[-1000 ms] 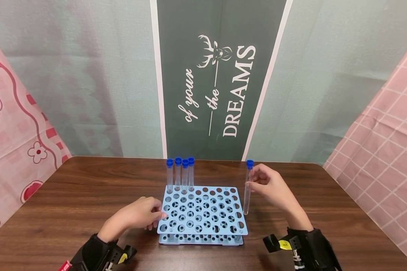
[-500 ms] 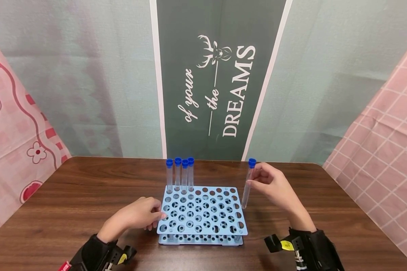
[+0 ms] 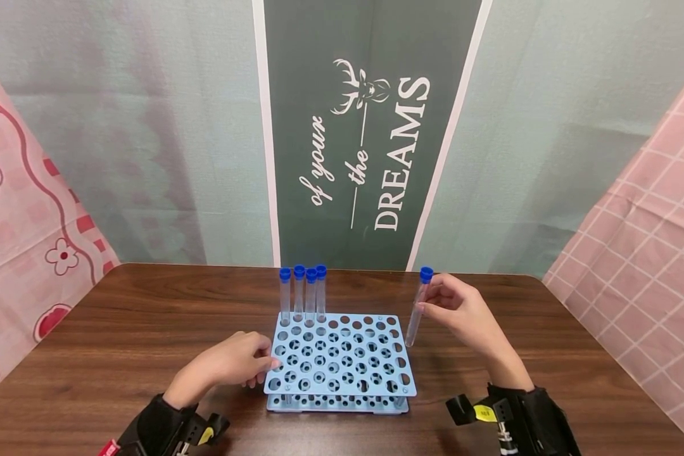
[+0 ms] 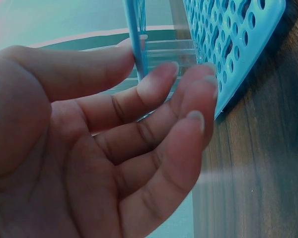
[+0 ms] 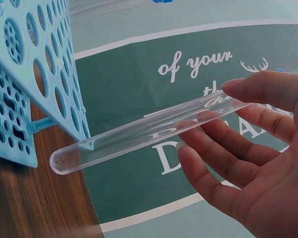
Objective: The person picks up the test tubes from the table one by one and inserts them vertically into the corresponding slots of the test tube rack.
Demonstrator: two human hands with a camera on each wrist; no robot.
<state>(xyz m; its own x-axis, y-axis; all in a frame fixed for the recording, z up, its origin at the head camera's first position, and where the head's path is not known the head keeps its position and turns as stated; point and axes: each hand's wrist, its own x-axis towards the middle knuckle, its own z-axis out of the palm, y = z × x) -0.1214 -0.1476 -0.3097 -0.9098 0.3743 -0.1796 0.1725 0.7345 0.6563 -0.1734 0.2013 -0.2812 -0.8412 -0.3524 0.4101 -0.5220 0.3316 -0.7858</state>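
My right hand (image 3: 462,313) pinches a clear test tube (image 3: 415,320) with a blue cap between thumb and fingers, just beyond the rack's right edge. The tube tilts, its cap leaning right and its rounded bottom pointing down toward the rack. In the right wrist view the tube (image 5: 114,139) looks see-through, with its bottom outside the holes. A light blue test tube rack (image 3: 342,393) stands on the table. On its left side, my left hand (image 3: 234,358) grips the top plate's edge; the left wrist view shows thumb and index finger (image 4: 156,84) on either side of that plate.
Several blue-capped test tubes (image 3: 285,301) stand upright in the rack's back left corner. The rack sits on a dark wooden table (image 3: 120,329). Behind hangs a green and grey curtain (image 3: 330,247) with white lettering; pink cloths flank both sides.
The test tube in my right hand has tilted more, its bottom rising and swinging left toward the rack while the hand shifts slightly right. My left hand and the rack have stayed put.
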